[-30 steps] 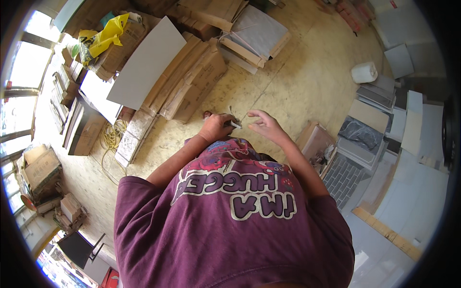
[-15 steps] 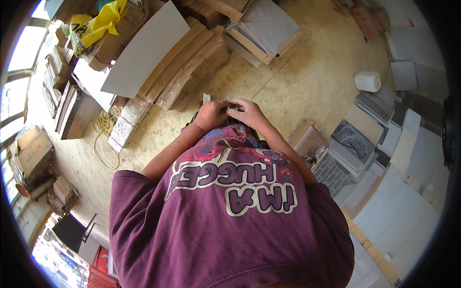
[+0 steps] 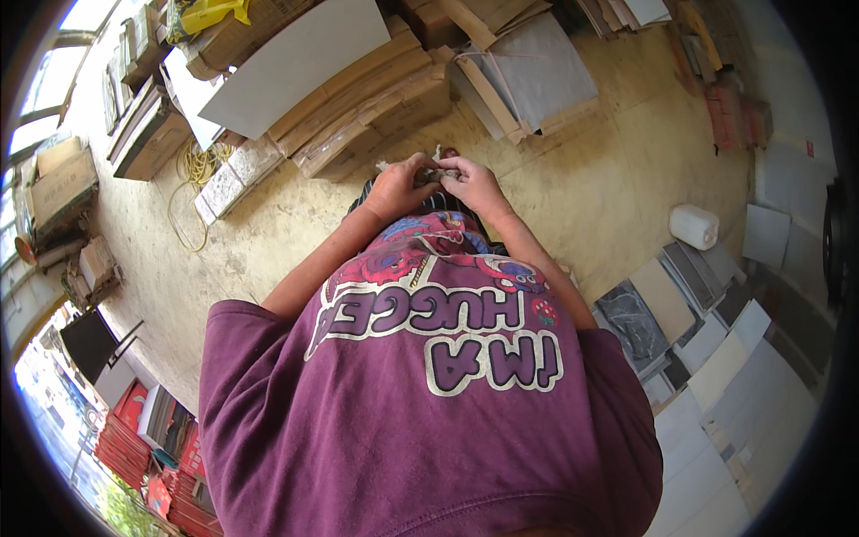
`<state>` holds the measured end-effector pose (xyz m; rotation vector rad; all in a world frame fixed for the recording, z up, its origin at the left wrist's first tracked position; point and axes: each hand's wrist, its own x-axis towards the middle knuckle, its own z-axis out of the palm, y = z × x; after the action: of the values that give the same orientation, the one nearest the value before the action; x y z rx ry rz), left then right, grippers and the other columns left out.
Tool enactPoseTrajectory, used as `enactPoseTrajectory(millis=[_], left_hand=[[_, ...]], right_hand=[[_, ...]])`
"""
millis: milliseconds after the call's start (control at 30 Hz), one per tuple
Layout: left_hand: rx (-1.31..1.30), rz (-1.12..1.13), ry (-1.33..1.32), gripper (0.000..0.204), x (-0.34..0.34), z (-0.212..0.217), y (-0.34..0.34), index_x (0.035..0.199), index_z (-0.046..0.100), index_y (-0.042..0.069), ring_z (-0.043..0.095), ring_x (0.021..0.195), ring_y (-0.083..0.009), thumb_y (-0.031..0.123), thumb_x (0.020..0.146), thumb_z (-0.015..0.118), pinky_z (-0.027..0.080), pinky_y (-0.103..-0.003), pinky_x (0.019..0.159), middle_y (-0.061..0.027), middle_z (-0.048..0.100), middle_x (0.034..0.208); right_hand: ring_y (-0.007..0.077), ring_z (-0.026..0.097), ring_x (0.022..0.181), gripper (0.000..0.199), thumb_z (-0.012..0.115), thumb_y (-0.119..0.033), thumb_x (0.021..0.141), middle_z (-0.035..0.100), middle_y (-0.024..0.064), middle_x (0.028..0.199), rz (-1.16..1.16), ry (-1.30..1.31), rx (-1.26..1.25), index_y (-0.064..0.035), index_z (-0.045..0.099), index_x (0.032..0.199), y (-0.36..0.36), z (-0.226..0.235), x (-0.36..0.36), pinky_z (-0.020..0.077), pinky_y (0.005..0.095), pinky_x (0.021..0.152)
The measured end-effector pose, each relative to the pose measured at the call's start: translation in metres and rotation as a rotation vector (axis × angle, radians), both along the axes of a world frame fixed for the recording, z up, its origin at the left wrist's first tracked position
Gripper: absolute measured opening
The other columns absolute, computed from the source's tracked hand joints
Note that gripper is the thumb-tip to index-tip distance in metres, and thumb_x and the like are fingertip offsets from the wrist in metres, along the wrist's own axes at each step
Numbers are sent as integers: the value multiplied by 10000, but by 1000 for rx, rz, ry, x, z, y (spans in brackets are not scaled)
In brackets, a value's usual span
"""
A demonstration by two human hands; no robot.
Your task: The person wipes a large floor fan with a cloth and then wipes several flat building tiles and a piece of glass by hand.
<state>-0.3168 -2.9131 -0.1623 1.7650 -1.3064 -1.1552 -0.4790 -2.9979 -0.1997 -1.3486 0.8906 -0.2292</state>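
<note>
My left hand point(image 3: 400, 190) and my right hand point(image 3: 478, 190) meet in front of my waist. Between them is a small, crumpled, greyish cloth-like thing point(image 3: 433, 178), pinched in the fingers of both hands. Its kind I cannot make out, since the fingers cover much of it. Small pale bits stick out past the fingertips. Below the hands hangs the purple printed T-shirt point(image 3: 429, 430) I wear, with dark striped cloth point(image 3: 362, 199) showing beside my left wrist.
Flat cartons point(image 3: 376, 116) and a large white panel point(image 3: 304, 67) lie ahead to the left. A grey slab point(image 3: 541, 76) lies ahead. A yellow hose point(image 3: 183, 210) coils on the floor at left. At right are a white jug point(image 3: 694, 225) and several tiles point(image 3: 631, 322).
My view has turned and moved over the floor, so the jug and tiles sit lower. Both hands stay together, and the greyish thing between them shows more clearly.
</note>
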Motion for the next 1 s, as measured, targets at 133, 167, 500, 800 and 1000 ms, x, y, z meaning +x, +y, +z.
enactPoseTrajectory(millis=[133, 167, 500, 800, 1000], left_hand=[[7, 93, -26, 352, -20, -1, -20, 1014, 551, 58, 615, 668, -220, 153, 713, 706, 484, -323, 619, -127, 626, 765], [21, 116, -7, 352, -24, 0, -24, 1017, 547, 54, 609, 660, -206, 133, 713, 707, 483, -318, 616, -121, 623, 759], [58, 400, 89, 323, -57, -17, -30, 982, 543, 20, 628, 732, -252, 88, 704, 693, 494, -324, 665, -151, 605, 835], [58, 570, 9, 217, -60, -54, -8, 886, 574, 8, 573, 729, -222, 71, 711, 687, 467, -309, 654, -124, 573, 810], [51, 604, -64, 158, -48, -51, -8, 830, 587, 4, 550, 694, -165, 62, 726, 689, 454, -276, 625, -85, 550, 787]], right_hand=[[78, 600, 736, 229, 551, -39, 836, 621, 42, 860, 197, 191, -94, 27, 569, 1055, -45, 25, -10, 496, 206, 656], [86, 608, 729, 220, 563, -55, 823, 634, 49, 844, 152, 158, -53, 14, 585, 1030, -51, 22, -16, 494, 219, 652], [92, 616, 682, 164, 566, -57, 827, 617, 42, 777, -15, 57, 72, 11, 596, 974, -122, 14, -41, 504, 222, 590], [93, 615, 710, 176, 549, -48, 835, 622, 48, 807, -107, 60, 32, 8, 605, 992, -172, 9, -44, 521, 224, 647], [89, 611, 693, 171, 558, -56, 832, 621, 39, 804, -52, 115, -57, -8, 606, 989, -179, 5, -29, 515, 223, 644]])
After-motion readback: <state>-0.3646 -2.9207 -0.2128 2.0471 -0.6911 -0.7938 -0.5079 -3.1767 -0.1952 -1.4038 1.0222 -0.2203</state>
